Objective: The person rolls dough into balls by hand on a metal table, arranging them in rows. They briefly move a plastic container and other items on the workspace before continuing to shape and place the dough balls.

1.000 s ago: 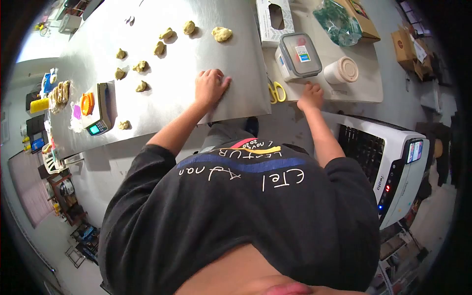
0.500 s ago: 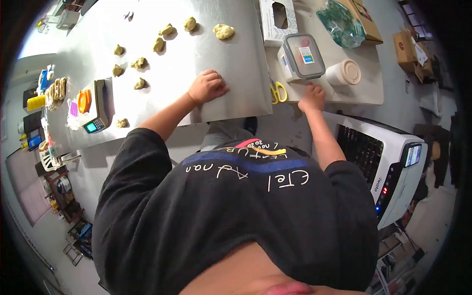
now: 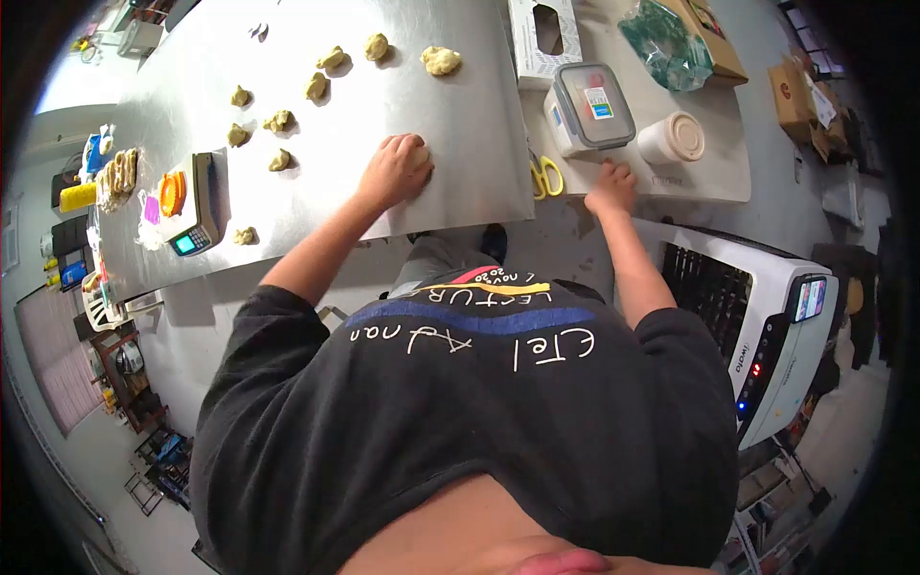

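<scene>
My left hand (image 3: 395, 172) is cupped on the metal table (image 3: 470, 182) near its front edge. Its fingers curl over a pale lump of dough, mostly hidden beneath them. My right hand (image 3: 611, 189) rests at the front edge of the white side table (image 3: 709, 182) with its fingers curled in, and nothing shows in it. Just beyond that hand are a lidded plastic container (image 3: 592, 107) and a white tub (image 3: 671, 139). Several yellowish-green dough lumps lie spread over the metal table, among them a larger one (image 3: 441, 61) and a smaller one (image 3: 279, 160).
Yellow-handled scissors (image 3: 547, 177) lie between the two tables. A digital scale (image 3: 195, 206) with an orange item on it stands at left. Behind the container are an open box (image 3: 544, 38) and a green plastic bag (image 3: 666, 43). A white machine (image 3: 757, 335) stands at right.
My left hand has shifted slightly left and turned, its fingers now lower over the pale lump. My right hand stays at the side table's edge. The whole view has shifted slightly.
</scene>
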### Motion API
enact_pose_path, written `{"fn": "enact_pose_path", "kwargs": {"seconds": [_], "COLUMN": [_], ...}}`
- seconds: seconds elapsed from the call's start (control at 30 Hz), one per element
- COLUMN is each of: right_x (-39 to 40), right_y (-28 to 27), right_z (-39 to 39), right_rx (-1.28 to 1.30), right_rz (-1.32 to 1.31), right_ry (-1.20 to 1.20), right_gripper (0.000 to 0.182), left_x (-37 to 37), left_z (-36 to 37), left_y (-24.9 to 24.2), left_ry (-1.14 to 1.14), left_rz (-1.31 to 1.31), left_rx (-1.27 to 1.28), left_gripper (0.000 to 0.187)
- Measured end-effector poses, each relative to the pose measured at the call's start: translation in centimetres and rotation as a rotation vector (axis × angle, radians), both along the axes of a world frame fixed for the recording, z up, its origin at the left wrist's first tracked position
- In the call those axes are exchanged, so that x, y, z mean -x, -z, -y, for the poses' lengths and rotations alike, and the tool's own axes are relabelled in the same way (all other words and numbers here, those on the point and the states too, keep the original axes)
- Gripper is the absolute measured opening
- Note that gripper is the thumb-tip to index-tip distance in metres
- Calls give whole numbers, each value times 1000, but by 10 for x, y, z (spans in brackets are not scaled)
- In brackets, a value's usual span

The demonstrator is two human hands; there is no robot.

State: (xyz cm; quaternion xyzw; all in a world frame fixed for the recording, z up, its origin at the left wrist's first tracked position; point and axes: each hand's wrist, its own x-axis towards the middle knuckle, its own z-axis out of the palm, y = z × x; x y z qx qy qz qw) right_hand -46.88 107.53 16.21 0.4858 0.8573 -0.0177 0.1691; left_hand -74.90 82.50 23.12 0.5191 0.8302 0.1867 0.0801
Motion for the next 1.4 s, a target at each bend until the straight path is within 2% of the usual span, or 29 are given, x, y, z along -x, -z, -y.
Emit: {"fn": "enact_pose_path", "kwargs": {"seconds": [0.07,0.1,0.17,0.2,0.23,0.33,0.4,0.43,0.5,0.57,0.63,0.67,0.7,0.73,0.77,0.8,0.83,0.9,0.93,0.97,1.03,1.1,1.23,1.3,1.37,1.4], "right_x": [0,1,2,2,1,1,2,2,1,2,1,-1,-2,-2,0,1,2,3,4,3,2,3,6,5,6,6], "right_y": [2,4,2,-1,-4,-5,-3,-2,1,2,4,9,13,16,12,6,0,-5,-6,-4,-1,-5,-15,-8,-9,-9], "right_z": [-1,-2,-2,-1,0,1,1,0,-3,-4,1,-2,-7,-9,-8,-6,-3,-1,-1,-2,-3,-3,1,-1,-2,-2], "right_rx": [4,5,5,-6,-18,-18,-9,0,7,17,-47,-44,-40,-35,-33,2,36,31,25,22,-4,14,55,25,-3,19], "right_rz": [-10,18,51,34,20,17,11,-1,9,17,8,6,36,65,63,43,23,34,48,48,71,69,78,84,80,66], "right_ry": [-5,-18,-29,-31,-35,-37,-25,1,-19,-39,-34,-39,-79,-120,-126,-71,-14,-9,-2,-3,-31,-7,30,15,13,11], "right_gripper": [52,52,52,55,57,57,54,51,52,52,54,54,55,56,56,57,58,58,59,59,61,61,62,61,60,59], "left_x": [8,13,25,26,27,26,23,18,4,-3,0,11,20,27,28,36,36,32,34,18,-4,-6,-3,-2,-5,-5], "left_z": [-2,-5,-15,-17,-18,-19,-22,-23,-26,-26,-15,4,14,22,27,37,36,29,21,17,1,-1,-6,-9,-14,-16], "left_y": [-6,-1,17,25,26,25,22,22,22,14,36,31,29,19,-8,8,6,3,8,5,-3,19,27,28,20,19], "left_ry": [250,249,572,575,572,437,287,284,-16,-93,-361,-125,-261,-493,-615,-470,-472,-395,-272,-189,-83,-66,-41,-64,-262,-252], "left_rz": [-207,-206,-149,-78,-71,52,-52,-58,-115,-50,108,-96,443,916,1394,1261,1258,784,530,213,-125,-133,-133,-147,84,82], "left_rx": [-105,-105,-196,-260,-264,-267,-199,-200,-176,-139,-98,53,-15,-139,-255,-220,-221,-38,19,-53,-209,-215,-193,-269,-246,-245], "left_gripper": [33,33,27,19,19,21,25,25,25,21,32,43,44,46,49,49,49,48,46,44,39,35,24,26,35,35]}}
